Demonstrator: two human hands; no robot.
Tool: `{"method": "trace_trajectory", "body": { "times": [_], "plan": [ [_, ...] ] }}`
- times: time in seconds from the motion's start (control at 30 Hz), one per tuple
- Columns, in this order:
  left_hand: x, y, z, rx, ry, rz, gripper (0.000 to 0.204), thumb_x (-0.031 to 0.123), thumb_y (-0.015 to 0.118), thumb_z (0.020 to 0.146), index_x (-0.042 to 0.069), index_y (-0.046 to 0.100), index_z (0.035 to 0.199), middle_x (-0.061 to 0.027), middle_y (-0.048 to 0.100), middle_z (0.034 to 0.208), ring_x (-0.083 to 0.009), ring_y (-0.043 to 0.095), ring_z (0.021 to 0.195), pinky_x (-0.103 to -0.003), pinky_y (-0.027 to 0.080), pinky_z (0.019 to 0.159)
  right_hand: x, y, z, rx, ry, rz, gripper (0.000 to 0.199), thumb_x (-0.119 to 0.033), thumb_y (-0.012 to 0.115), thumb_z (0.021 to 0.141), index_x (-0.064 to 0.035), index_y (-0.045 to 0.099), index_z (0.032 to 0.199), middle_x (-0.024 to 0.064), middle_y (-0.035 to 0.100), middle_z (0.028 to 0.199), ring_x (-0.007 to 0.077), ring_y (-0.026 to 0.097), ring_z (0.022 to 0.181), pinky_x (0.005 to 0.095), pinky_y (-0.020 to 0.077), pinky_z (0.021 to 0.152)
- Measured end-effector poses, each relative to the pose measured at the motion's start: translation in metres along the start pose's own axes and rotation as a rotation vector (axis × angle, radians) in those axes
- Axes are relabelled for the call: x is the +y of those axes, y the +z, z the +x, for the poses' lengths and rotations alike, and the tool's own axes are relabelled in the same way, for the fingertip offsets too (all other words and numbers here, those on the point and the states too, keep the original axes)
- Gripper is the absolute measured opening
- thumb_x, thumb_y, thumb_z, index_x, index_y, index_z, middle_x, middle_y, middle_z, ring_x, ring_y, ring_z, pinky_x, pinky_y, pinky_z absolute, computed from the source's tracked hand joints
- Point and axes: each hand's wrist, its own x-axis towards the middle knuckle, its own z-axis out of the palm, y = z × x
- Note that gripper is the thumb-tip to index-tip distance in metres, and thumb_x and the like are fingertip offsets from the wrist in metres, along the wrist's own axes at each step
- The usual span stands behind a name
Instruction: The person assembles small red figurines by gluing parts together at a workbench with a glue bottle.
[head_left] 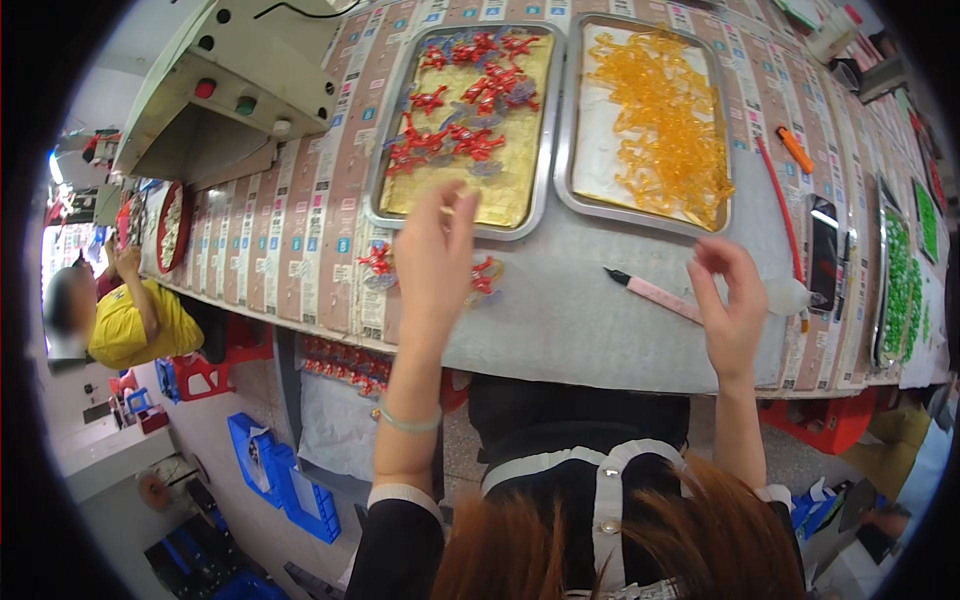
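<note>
My left hand (437, 255) is raised over the near edge of a metal tray (548, 130) with a yellowish lining. Its fingers are bent with the tips close together; anything between them is too small to make out. On that tray lie several glossy red figure-shaped pieces (497, 85) with clear bluish parts. More red pieces (377, 260) rest on the table either side of my left wrist. My right hand (735, 300) hovers above the grey mat (570, 330), fingers curved and apart from the thumb, holding nothing visible. Near it are a pink marker (660, 298) and a translucent bottle (788, 296).
A second metal tray (565, 150) holds orange translucent pieces (665, 110). Farther right are a red stick (782, 205), an orange cutter (795, 150), a phone (823, 250) and a tray of green pieces (893, 290). A machine (235, 85) stands back left; a person in yellow (145, 320) sits beyond.
</note>
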Motion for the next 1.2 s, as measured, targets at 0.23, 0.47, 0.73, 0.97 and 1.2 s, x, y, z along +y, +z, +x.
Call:
{"method": "trace_trajectory", "body": {
  "times": [0.23, 0.47, 0.73, 0.97, 1.2],
  "plan": [
    [-0.017, 0.035, 0.066, -0.17, 0.075, 0.618, 0.04, 0.036, 0.047, 0.08, -0.003, 0.05, 0.089, -0.0222, 0.056, 0.081, -0.0348, 0.056, 0.069, -0.042, 0.043, 0.062, 0.019, 0.04, 0.079, -0.132, -0.344, -0.428, 0.008, -0.009, 0.058, 0.07, -0.0011, 0.058, 0.073, 0.0084, 0.056, 0.078, 0.0236, 0.048, 0.077, 0.0308, 0.0387, 0.069],
    [-0.024, 0.018, 0.029, -0.113, -0.004, -0.394, 0.021, 0.006, 0.053, 0.077, -0.003, 0.047, 0.095, -0.0133, 0.057, 0.083, -0.0179, 0.058, 0.07, -0.027, 0.045, 0.061, 0.023, 0.07, 0.098, -0.215, -0.24, -0.881, 0.01, -0.012, 0.058, 0.069, -0.0026, 0.059, 0.072, 0.0092, 0.054, 0.079, 0.0237, 0.046, 0.08, 0.0325, 0.0371, 0.069],
    [-0.002, 0.011, -0.035, -0.461, -0.08, -1.214, 0.027, -0.001, 0.048, 0.078, -0.001, 0.045, 0.104, -0.0138, 0.05, 0.106, -0.0189, 0.055, 0.083, -0.031, 0.045, 0.075, 0.025, 0.051, 0.087, -0.079, 0.049, -0.125, 0.013, -0.009, 0.054, 0.074, -0.0001, 0.052, 0.083, 0.0096, 0.054, 0.071, 0.0193, 0.052, 0.06, 0.0278, 0.0393, 0.055],
    [-0.003, 0.023, -0.06, -0.647, -0.215, -1.415, 0.032, 0.008, 0.041, 0.085, 0.0, 0.038, 0.115, -0.0153, 0.039, 0.121, -0.0257, 0.051, 0.099, -0.035, 0.043, 0.082, 0.007, 0.016, 0.046, -0.183, 0.341, 0.461, 0.019, -0.002, 0.05, 0.077, 0.0004, 0.052, 0.096, 0.004, 0.055, 0.071, 0.01, 0.052, 0.061, 0.0212, 0.0419, 0.056],
    [0.013, 0.031, -0.076, -0.577, -0.284, -1.316, 0.035, 0.003, 0.037, 0.084, 0.0, 0.035, 0.12, -0.0177, 0.042, 0.117, -0.0332, 0.047, 0.103, -0.039, 0.042, 0.084, -0.004, -0.004, -0.016, -0.296, 0.259, 0.473, 0.014, -0.001, 0.051, 0.077, 0.0019, 0.054, 0.091, 0.0074, 0.051, 0.09, 0.0082, 0.049, 0.073, 0.0176, 0.0377, 0.06]
  ]
}}
